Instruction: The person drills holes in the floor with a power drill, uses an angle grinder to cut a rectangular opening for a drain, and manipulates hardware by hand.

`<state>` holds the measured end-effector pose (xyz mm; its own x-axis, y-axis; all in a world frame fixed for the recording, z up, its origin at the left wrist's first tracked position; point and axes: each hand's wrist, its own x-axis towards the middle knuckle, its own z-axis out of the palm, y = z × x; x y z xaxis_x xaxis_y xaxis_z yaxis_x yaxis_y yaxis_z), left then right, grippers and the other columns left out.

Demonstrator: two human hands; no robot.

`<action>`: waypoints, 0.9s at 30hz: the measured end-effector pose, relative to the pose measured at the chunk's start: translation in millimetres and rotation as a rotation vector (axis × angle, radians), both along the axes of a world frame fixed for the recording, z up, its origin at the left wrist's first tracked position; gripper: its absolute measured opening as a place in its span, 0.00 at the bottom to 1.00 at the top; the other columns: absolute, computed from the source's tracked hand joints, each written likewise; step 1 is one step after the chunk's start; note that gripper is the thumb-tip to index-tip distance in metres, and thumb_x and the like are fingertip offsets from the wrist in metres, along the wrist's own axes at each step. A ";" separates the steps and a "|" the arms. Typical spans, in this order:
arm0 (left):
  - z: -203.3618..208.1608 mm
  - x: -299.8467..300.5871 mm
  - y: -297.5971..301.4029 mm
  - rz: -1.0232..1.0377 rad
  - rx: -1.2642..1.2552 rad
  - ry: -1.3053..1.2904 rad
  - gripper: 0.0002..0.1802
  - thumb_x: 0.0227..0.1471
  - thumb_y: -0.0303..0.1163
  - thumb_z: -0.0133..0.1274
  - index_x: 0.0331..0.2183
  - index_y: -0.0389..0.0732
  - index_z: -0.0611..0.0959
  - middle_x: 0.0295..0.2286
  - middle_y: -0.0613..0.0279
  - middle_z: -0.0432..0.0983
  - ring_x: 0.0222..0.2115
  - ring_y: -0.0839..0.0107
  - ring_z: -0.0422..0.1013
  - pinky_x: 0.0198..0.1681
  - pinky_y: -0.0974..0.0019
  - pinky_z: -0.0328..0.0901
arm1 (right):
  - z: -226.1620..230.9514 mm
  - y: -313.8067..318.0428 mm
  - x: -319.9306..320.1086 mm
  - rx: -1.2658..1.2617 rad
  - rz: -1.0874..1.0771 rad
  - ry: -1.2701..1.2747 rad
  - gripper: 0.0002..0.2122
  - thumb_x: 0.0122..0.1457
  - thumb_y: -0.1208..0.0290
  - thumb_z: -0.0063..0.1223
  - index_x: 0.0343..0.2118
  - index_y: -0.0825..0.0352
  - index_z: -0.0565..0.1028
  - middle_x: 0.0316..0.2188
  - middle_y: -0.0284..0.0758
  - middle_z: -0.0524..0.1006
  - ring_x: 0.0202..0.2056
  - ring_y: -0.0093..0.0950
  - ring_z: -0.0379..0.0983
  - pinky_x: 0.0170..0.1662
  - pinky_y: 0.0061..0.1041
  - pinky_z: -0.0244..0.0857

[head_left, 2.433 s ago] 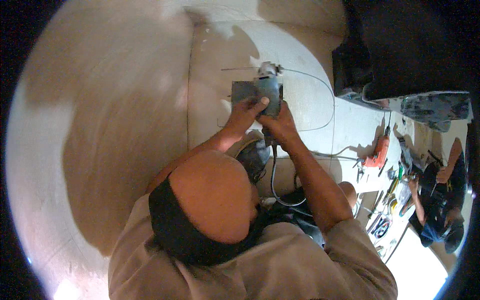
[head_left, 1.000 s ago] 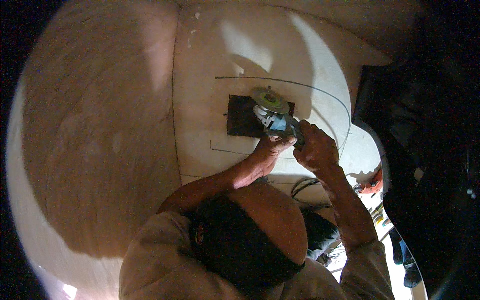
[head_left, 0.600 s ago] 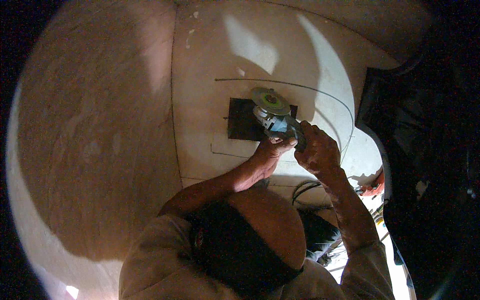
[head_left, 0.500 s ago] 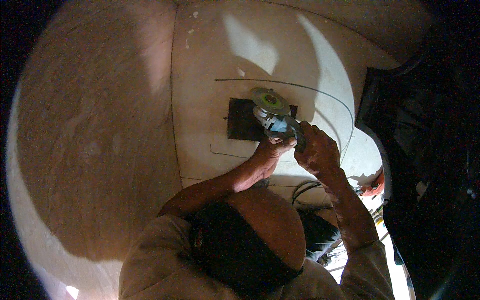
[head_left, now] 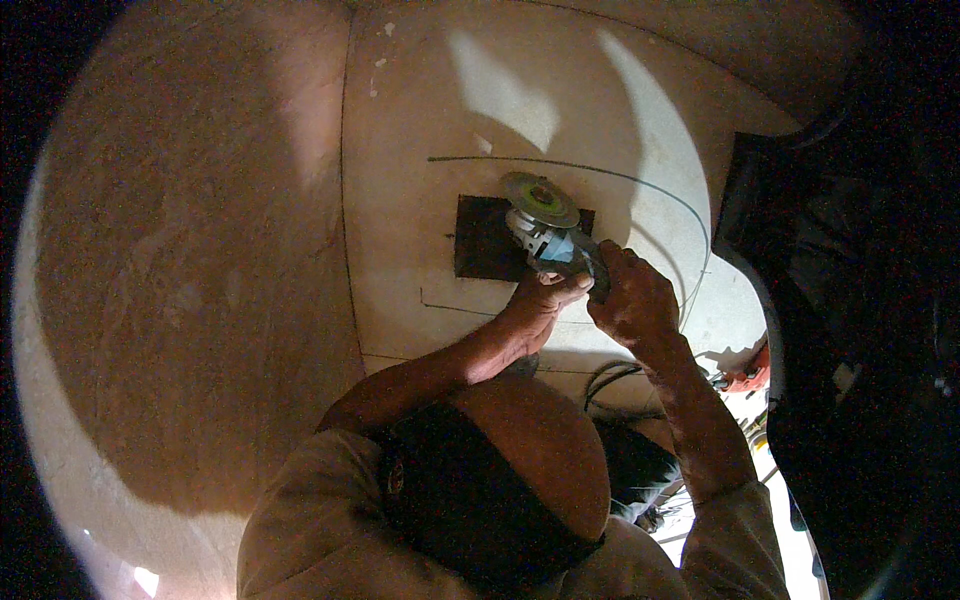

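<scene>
An angle grinder (head_left: 555,247) with a grey and green disc (head_left: 541,201) is held in both hands, its disc pointing away from me. My right hand (head_left: 633,297) wraps around the dark body of the tool from the right. From below, my left hand (head_left: 547,298) grips the grinder near its head, the thumb lying along it. Behind the tool is a dark rectangular opening or patch (head_left: 483,240) in a pale surface (head_left: 400,200). The disc overlaps its upper right part, and I cannot tell whether it touches the surface or is spinning.
Dark lines are drawn on the pale surface around the rectangle. A brownish panel (head_left: 190,270) rises at the left. Black cable (head_left: 605,378) loops below my right hand. An orange-red object (head_left: 748,372) lies at the lower right, beside a large dark shape (head_left: 850,260).
</scene>
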<state>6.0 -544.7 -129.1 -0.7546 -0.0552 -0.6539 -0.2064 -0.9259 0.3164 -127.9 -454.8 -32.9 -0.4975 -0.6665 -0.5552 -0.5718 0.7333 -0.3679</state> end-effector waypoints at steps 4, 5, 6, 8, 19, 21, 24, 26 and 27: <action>0.3 -1.5 -1.2 0.017 -0.010 0.020 0.26 0.48 0.35 0.69 0.49 0.47 0.77 0.44 0.71 0.76 0.48 0.72 0.70 0.57 0.59 0.62 | -2.3 -0.1 0.2 -0.039 0.008 0.029 0.25 0.46 0.70 0.61 0.50 0.66 0.70 0.37 0.46 0.78 0.38 0.47 0.77 0.42 0.45 0.72; 0.0 -1.8 -1.5 0.008 -0.005 0.021 0.27 0.48 0.36 0.69 0.49 0.47 0.77 0.44 0.71 0.76 0.48 0.72 0.69 0.57 0.60 0.62 | -2.5 0.1 0.1 -0.002 0.016 0.032 0.25 0.46 0.70 0.61 0.50 0.66 0.70 0.37 0.46 0.78 0.38 0.47 0.77 0.42 0.45 0.72; -0.4 -1.9 -1.6 0.008 -0.005 0.020 0.27 0.48 0.36 0.69 0.49 0.47 0.77 0.44 0.71 0.76 0.48 0.72 0.69 0.57 0.60 0.62 | -2.7 0.3 -0.2 -0.024 0.009 0.026 0.25 0.46 0.70 0.61 0.50 0.66 0.70 0.37 0.46 0.78 0.38 0.47 0.77 0.42 0.45 0.72; -1.5 -1.8 -1.4 -0.016 0.001 0.014 0.28 0.47 0.37 0.70 0.49 0.47 0.77 0.45 0.71 0.75 0.49 0.71 0.69 0.57 0.57 0.61 | -2.8 1.3 -1.0 -0.048 0.022 0.027 0.25 0.46 0.70 0.61 0.50 0.66 0.70 0.37 0.46 0.78 0.38 0.47 0.77 0.42 0.44 0.73; -12.3 2.6 2.1 -0.070 0.033 -0.073 0.26 0.49 0.38 0.68 0.49 0.46 0.77 0.44 0.69 0.76 0.48 0.70 0.69 0.57 0.54 0.61 | -4.3 1.1 -1.6 -0.052 0.025 0.008 0.26 0.47 0.69 0.61 0.51 0.67 0.69 0.37 0.46 0.77 0.38 0.48 0.77 0.42 0.45 0.72; -14.4 2.7 3.3 -0.088 0.046 -0.063 0.26 0.50 0.38 0.68 0.49 0.46 0.77 0.44 0.69 0.76 0.48 0.70 0.70 0.57 0.55 0.62 | -3.7 0.1 -2.4 -0.042 0.033 0.008 0.27 0.46 0.69 0.61 0.51 0.67 0.69 0.37 0.47 0.77 0.38 0.48 0.77 0.43 0.45 0.72; -14.1 2.7 4.3 -0.060 0.004 -0.072 0.25 0.50 0.37 0.68 0.48 0.45 0.77 0.43 0.69 0.76 0.47 0.70 0.71 0.56 0.56 0.63 | -3.3 -1.2 -3.2 -0.005 0.022 -0.017 0.27 0.46 0.69 0.61 0.52 0.67 0.69 0.37 0.47 0.77 0.39 0.48 0.77 0.44 0.46 0.72; -11.7 2.2 3.5 -0.045 -0.002 -0.075 0.24 0.50 0.37 0.68 0.48 0.45 0.77 0.43 0.69 0.76 0.47 0.70 0.70 0.56 0.55 0.62 | -3.4 -0.7 -2.9 0.006 0.007 -0.025 0.28 0.46 0.68 0.61 0.52 0.67 0.69 0.38 0.48 0.77 0.39 0.48 0.77 0.44 0.45 0.72; -9.9 2.1 2.5 -0.045 -0.003 -0.075 0.24 0.50 0.37 0.68 0.48 0.45 0.77 0.43 0.69 0.76 0.47 0.70 0.70 0.56 0.55 0.62 | -3.6 -0.3 -2.1 0.007 -0.004 -0.038 0.28 0.46 0.68 0.61 0.52 0.67 0.69 0.38 0.48 0.77 0.39 0.48 0.77 0.44 0.45 0.72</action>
<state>8.1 -542.3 -139.0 -0.7053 -0.0241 -0.7085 -0.2713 -0.9142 0.3012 -130.0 -455.2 -36.6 -0.4781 -0.6606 -0.5788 -0.5547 0.7381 -0.3842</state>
